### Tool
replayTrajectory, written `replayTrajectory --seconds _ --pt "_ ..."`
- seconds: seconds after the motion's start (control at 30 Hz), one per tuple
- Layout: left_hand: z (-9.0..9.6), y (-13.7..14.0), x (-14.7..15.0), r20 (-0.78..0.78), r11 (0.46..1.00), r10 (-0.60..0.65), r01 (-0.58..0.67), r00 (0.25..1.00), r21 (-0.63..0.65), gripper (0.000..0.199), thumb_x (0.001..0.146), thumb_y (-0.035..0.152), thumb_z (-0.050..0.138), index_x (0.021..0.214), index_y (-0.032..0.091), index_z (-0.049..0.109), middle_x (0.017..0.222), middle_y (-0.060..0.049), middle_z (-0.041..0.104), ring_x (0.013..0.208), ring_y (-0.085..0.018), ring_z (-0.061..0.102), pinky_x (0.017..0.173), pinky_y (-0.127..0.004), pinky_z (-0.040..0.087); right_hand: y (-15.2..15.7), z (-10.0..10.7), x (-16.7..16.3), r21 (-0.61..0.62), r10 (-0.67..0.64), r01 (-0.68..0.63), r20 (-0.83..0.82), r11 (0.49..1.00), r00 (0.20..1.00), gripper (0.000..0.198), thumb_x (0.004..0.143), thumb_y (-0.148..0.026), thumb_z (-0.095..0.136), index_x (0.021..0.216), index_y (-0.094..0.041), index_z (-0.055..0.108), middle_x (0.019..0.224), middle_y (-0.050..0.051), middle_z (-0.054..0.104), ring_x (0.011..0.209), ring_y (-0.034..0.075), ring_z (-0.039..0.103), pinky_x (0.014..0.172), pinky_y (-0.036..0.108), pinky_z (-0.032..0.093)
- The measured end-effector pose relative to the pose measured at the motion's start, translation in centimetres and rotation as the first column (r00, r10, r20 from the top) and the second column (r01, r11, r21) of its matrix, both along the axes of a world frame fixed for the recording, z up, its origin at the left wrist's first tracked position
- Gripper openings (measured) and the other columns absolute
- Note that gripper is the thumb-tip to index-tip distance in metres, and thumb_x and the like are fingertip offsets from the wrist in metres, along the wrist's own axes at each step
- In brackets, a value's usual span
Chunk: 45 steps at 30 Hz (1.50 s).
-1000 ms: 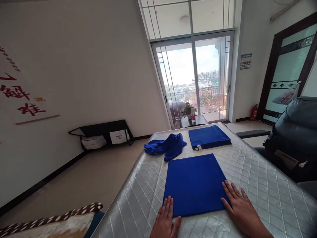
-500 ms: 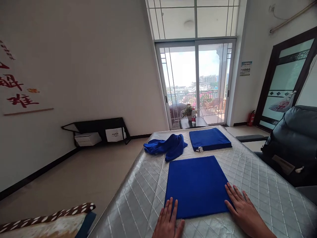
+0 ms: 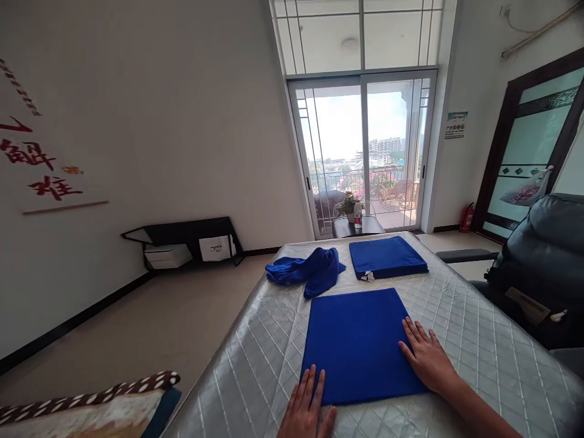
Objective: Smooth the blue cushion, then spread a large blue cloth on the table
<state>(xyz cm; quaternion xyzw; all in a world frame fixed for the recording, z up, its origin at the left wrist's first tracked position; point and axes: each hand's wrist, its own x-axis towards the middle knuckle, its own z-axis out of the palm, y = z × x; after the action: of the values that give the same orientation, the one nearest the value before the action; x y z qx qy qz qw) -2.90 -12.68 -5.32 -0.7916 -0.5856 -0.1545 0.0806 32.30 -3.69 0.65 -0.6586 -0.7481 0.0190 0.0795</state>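
Observation:
A flat, square blue cloth lies smooth in front of me on a silver quilted mattress. At its near left corner rests my left hand, fingers stretched out over the edge. My right hand lies flat on the cloth's right edge, fingers extended and a little apart. Behind it is a stack of folded blue cloths with a white tag at its front edge. A crumpled blue cloth sits to the left of the stack.
Beyond the mattress, a small black table holds a bottle and a potted plant. A black leather chair stands on the right. A low black stand is by the left wall. Patterned fabric shows at lower left.
My right hand has moved forward and left along the right edge, further onto the cloth. My left hand stays at the near left corner. The view has turned slightly left.

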Motion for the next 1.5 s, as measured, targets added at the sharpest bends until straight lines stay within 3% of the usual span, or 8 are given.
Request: replayTrajectory --seconds 0.27,0.43,0.57,0.67,0.77,0.93,1.27,1.5 --pt "2.3 0.6 1.6 0.008 0.991 -0.015 0.016 1.000 -0.136 0.059 0.100 0.052 0.033 0.151 0.026 0.022 0.155 -0.005 0.033 0.141 -0.027 0.035 0.110 -0.045 0.040 0.2 -1.4 0.5 0.031 0.005 -0.003 -0.043 1.000 0.999 0.065 0.097 -0.051 0.019 0.153 -0.019 0.023 0.160 0.003 0.020 0.148 0.022 0.011 0.119 0.049 0.010" --pt "6.7 2.2 8.3 0.032 0.921 -0.334 0.334 0.942 -0.202 0.062 0.101 0.052 0.032 0.154 0.025 0.015 0.157 -0.005 0.027 0.143 -0.022 0.030 0.114 -0.039 0.036 0.2 -1.1 0.5 0.017 0.000 0.001 -0.049 1.000 0.999 0.065 0.097 -0.050 0.020 0.154 -0.019 0.023 0.160 0.003 0.020 0.148 0.023 0.013 0.119 0.050 0.009" --pt "9.8 4.6 15.2 0.051 0.855 -0.494 0.495 0.868 -0.155 0.061 0.102 0.052 0.025 0.155 0.024 0.013 0.160 -0.002 0.022 0.147 -0.018 0.020 0.119 -0.035 0.027 0.1 -1.1 0.7 0.013 0.025 -0.024 -0.031 1.000 0.999 0.062 0.097 -0.045 0.022 0.153 -0.019 0.028 0.160 0.005 0.020 0.147 0.025 0.013 0.118 0.052 0.011" --pt "9.7 6.7 19.1 0.073 0.882 -0.449 0.455 0.890 -0.119 0.061 0.103 0.050 0.018 0.154 0.019 0.017 0.160 -0.004 0.021 0.147 -0.019 0.016 0.120 -0.037 0.024 -0.1 -1.2 0.9 0.016 0.074 -0.075 0.008 0.997 0.997 0.056 0.096 -0.037 0.025 0.149 -0.026 0.036 0.160 0.003 0.019 0.147 0.026 0.012 0.117 0.053 0.013" --pt "7.9 8.3 20.9 0.105 0.931 -0.334 0.345 0.937 -0.119 0.063 0.102 0.049 0.013 0.153 0.013 0.022 0.159 -0.007 0.024 0.148 -0.021 0.015 0.120 -0.042 0.024 -0.1 -1.0 0.9 0.009 0.071 -0.071 0.024 0.997 0.997 0.055 0.095 -0.036 0.027 0.149 -0.029 0.037 0.160 0.001 0.019 0.147 0.025 0.013 0.117 0.053 0.014" --pt "5.8 9.4 18.4 0.077 0.949 -0.282 0.290 0.956 -0.123 0.063 0.102 0.052 0.015 0.153 0.016 0.022 0.160 -0.006 0.022 0.148 -0.021 0.015 0.120 -0.043 0.025 0.1 -0.6 0.6 0.001 -0.002 0.002 -0.020 1.000 1.000 0.061 0.096 -0.046 0.024 0.152 -0.022 0.030 0.159 0.003 0.021 0.147 0.024 0.016 0.118 0.050 0.013" --pt "6.2 8.5 5.0 -0.019 0.969 0.092 -0.094 0.996 -0.229 0.073 0.099 0.059 0.016 0.151 0.008 0.025 0.158 -0.014 0.023 0.146 -0.025 0.020 0.119 -0.046 0.023 0.4 -1.3 0.6 0.018 -0.016 0.016 -0.020 1.000 1.000 0.064 0.096 -0.049 0.021 0.153 -0.020 0.025 0.160 0.000 0.019 0.148 0.022 0.012 0.120 0.048 0.008" --pt "4.6 8.2 3.0 0.032 0.975 0.142 -0.134 0.989 -0.175 0.075 0.099 0.061 0.018 0.151 0.008 0.025 0.158 -0.014 0.023 0.146 -0.025 0.022 0.119 -0.047 0.024 0.4 -1.8 0.6 0.042 -0.001 0.003 -0.046 0.999 0.999 0.065 0.096 -0.050 0.019 0.154 -0.020 0.023 0.160 0.001 0.020 0.148 0.022 0.012 0.119 0.050 0.010"
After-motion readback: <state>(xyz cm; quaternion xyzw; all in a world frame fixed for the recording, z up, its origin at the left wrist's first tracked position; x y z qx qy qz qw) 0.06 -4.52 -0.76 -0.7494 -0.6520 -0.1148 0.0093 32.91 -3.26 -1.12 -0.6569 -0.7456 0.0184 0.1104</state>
